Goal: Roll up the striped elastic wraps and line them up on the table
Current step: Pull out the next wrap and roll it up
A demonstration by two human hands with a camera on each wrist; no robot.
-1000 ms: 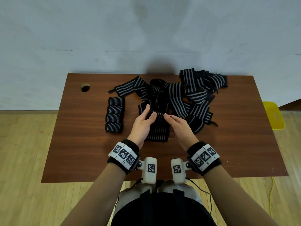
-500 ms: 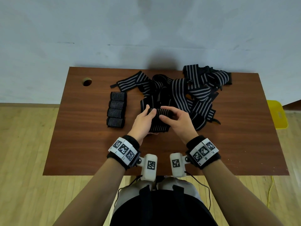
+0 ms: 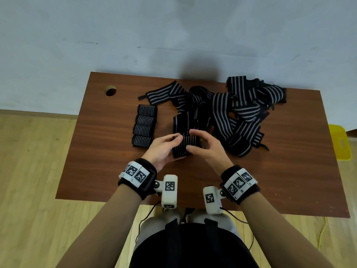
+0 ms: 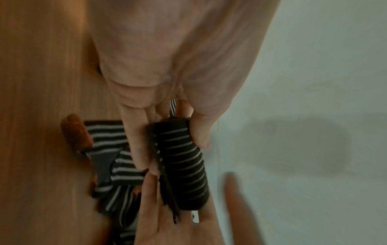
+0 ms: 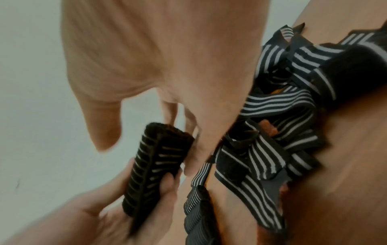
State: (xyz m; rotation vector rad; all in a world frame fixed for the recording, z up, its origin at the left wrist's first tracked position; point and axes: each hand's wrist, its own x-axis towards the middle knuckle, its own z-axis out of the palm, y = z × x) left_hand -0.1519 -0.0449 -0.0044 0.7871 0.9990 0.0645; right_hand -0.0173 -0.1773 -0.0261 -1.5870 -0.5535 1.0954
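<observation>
A tightly rolled black wrap with grey stripes [image 3: 184,145] is held between my two hands just above the brown table [image 3: 108,167]. My left hand [image 3: 164,149] grips its left end between thumb and fingers [image 4: 136,149]. The roll [image 4: 184,165] looks fully wound in the left wrist view. My right hand [image 3: 204,145] curls its fingers [image 5: 194,159] round the right end of the roll [image 5: 155,165], with the thumb a little off it. A tangled pile of unrolled striped wraps [image 3: 235,113] lies behind and to the right.
Several finished rolls [image 3: 144,128] lie in a column left of my hands. A round cable hole [image 3: 111,91] is at the table's far left corner. A yellow object [image 3: 340,145] stands on the floor past the right edge. A grey wall runs behind the table.
The flat tail that hung below the roll has been wound in. Both hands have drawn the roll off the pile, slightly left and toward me.
</observation>
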